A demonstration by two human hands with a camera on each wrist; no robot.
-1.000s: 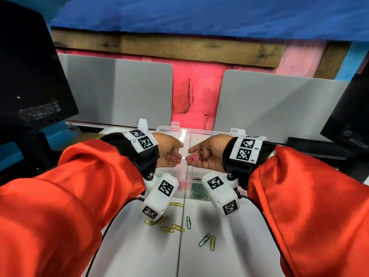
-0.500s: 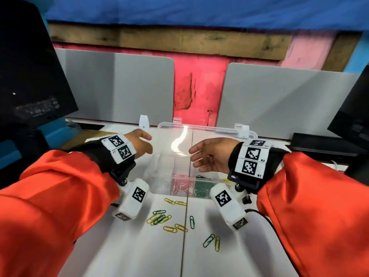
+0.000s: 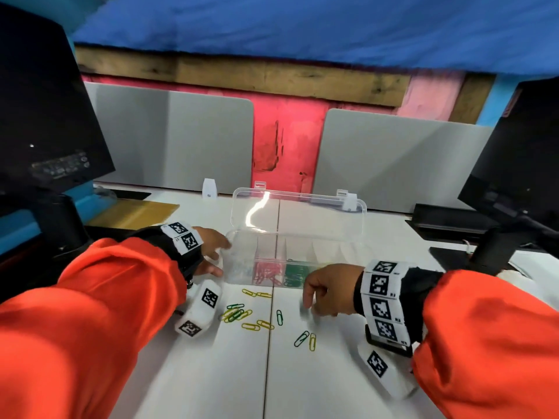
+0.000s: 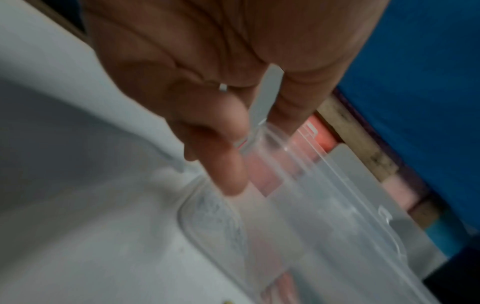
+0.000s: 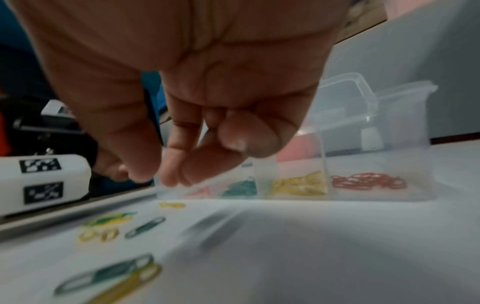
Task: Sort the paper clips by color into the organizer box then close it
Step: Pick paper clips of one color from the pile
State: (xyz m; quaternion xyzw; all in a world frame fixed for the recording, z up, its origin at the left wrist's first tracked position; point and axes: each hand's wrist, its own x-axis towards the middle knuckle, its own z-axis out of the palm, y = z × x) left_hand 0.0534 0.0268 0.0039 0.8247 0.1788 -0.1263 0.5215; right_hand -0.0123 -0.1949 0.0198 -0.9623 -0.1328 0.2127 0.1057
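The clear organizer box [image 3: 329, 249] stands on the white table with its lid [image 3: 298, 214] up. Its compartments hold pink clips [image 3: 266, 270], green clips [image 3: 295, 272], and, in the right wrist view, yellow clips [image 5: 298, 186] and red clips [image 5: 369, 181]. My left hand [image 3: 213, 254] touches the box's left end [image 4: 272, 133] with straight fingers [image 4: 226, 164]. My right hand [image 3: 322, 293] hangs just above the table in front of the box, its fingers [image 5: 192, 164] loosely curled, nothing visible in them. Several loose yellow and green clips [image 3: 239, 314] lie between the hands; a green and yellow pair [image 3: 305, 338] lies nearer me.
A dark monitor [image 3: 45, 116] stands at the left, and another monitor [image 3: 520, 152] on a black stand [image 3: 490, 255] at the right. Grey partitions [image 3: 169, 140] close off the back of the table. A small white object [image 3: 209, 189] sits behind the box.
A second ago both hands held pink clips over the box. They let go and parted; the left hand moved to the box's left end, the right hand dropped toward the loose clips.
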